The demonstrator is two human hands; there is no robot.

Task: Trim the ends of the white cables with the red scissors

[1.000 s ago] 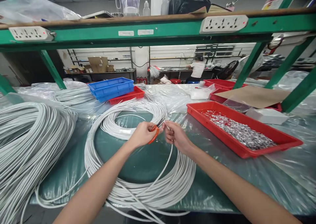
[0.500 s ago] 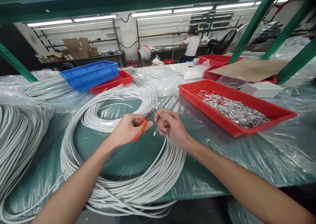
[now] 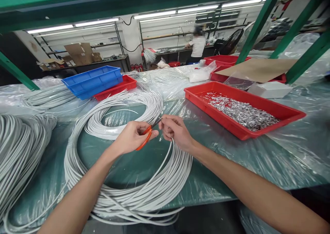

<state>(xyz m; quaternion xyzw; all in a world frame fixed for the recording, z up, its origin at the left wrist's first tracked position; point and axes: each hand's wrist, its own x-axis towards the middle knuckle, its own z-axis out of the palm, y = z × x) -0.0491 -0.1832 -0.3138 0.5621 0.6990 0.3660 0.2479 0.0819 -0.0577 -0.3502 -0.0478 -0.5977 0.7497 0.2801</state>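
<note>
My left hand (image 3: 136, 136) is wrapped round a pair of scissors (image 3: 145, 138) with orange handles. Their dark blades point up and right, meeting the fingertips of my right hand (image 3: 176, 131). Those fingers pinch the end of a grey cable (image 3: 168, 155); its tip is mostly hidden by the fingers and blades. Below both hands lies a large coil of grey cable (image 3: 154, 192), and the held cable runs down into it. A smaller coil of white cable (image 3: 99, 127) rests at the far side, partly over the large one.
A red tray (image 3: 244, 134) of small metal pieces stands at right. Blue trays (image 3: 92, 81) sit on another red tray (image 3: 129, 86) at far left. A thick cable bundle (image 3: 23, 158) fills the left edge. Green posts (image 3: 260, 27) rise at right. A person (image 3: 198, 47) works in the background.
The scissor blades have come up to the cable end at my right fingertips and now show clearly. My right hand has shifted slightly left; the whole view has moved a little.
</note>
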